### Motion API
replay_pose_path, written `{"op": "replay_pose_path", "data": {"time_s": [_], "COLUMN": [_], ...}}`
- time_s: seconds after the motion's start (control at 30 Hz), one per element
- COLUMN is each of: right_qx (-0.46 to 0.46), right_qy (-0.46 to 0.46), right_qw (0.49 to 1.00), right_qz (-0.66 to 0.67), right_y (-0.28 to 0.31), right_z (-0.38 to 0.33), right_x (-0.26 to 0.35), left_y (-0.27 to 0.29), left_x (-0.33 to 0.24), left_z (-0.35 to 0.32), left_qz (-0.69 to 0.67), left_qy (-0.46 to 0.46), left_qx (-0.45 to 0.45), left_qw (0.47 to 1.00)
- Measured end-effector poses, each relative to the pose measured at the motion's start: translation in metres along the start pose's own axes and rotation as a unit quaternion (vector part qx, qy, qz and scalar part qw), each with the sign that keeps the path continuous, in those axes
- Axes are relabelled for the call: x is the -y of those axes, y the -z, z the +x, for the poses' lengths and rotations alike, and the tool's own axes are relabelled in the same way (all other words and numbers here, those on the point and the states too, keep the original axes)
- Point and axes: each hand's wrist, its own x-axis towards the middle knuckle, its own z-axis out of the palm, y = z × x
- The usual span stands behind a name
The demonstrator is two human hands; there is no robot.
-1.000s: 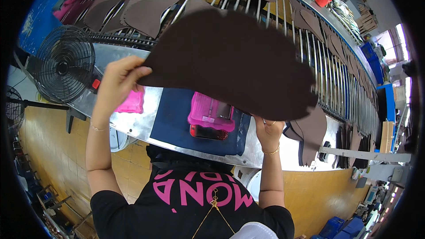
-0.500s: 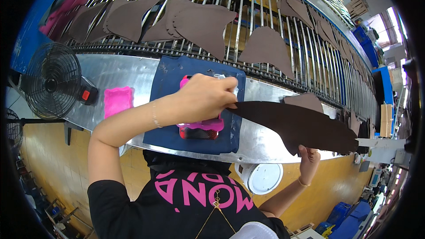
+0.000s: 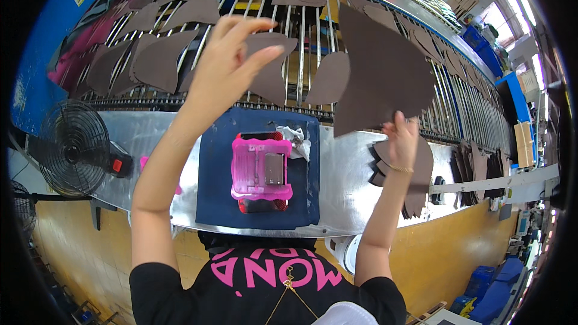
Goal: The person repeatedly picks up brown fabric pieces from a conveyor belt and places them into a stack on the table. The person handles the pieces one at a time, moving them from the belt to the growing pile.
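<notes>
My right hand (image 3: 402,139) grips the lower edge of a large dark brown cut sheet piece (image 3: 385,66), which stands raised over the roller conveyor (image 3: 304,48). My left hand (image 3: 232,60) hovers above the conveyor with thumb and fingers apart, holding nothing. Behind it, partly covered, lies another brown piece (image 3: 272,72). Closer to me, a pink scalloped plastic holder (image 3: 248,171) with a small greyish block sits on a red and black thing, on a dark blue mat (image 3: 217,204). Crumpled white wrapping (image 3: 296,143) lies beside the holder. More brown pieces (image 3: 421,162) are stacked next to my right wrist.
A black fan (image 3: 72,150) stands at the left end of the shiny metal table (image 3: 343,189). Several brown pieces are spread across the conveyor. Upright dark pieces (image 3: 475,168) and a pale bar (image 3: 500,179) are at the right. A white bucket (image 3: 348,254) stands below the table edge.
The brown piece has swung up from over the table to above the conveyor, in my right hand. My left hand has let go of it and moved up and left, uncovering the pink holder.
</notes>
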Motion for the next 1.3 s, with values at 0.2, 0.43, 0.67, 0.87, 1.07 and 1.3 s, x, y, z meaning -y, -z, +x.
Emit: {"op": "replay_pose_path", "data": {"time_s": [0.2,0.43,0.67,0.87,1.07,1.3], "right_qx": [0.012,-0.037,-0.091,-0.306,-0.323,-0.285], "right_qy": [-0.123,-0.182,-0.039,-0.052,-0.211,-0.190], "right_qw": [0.991,0.983,0.981,0.651,0.636,0.681], "right_qz": [0.052,0.006,-0.169,-0.693,-0.668,-0.648], "right_y": [-0.038,-0.052,0.033,0.227,0.221,0.245], "right_z": [0.078,0.085,0.024,-0.052,-0.082,-0.072], "right_x": [-0.112,-0.142,-0.054,-0.019,-0.007,-0.016], "left_y": [0.059,0.093,0.076,0.055,0.038,0.044], "left_x": [0.040,0.058,0.055,0.059,0.053,0.052], "left_z": [-0.057,-0.096,-0.096,-0.094,-0.089,-0.098], "left_qz": [0.039,0.059,-0.014,-0.080,-0.109,-0.087], "left_qy": [0.102,0.173,0.213,0.236,0.215,0.211], "left_qx": [-0.018,-0.026,-0.014,0.019,0.047,0.040], "left_qw": [0.994,0.983,0.977,0.968,0.970,0.973]}}
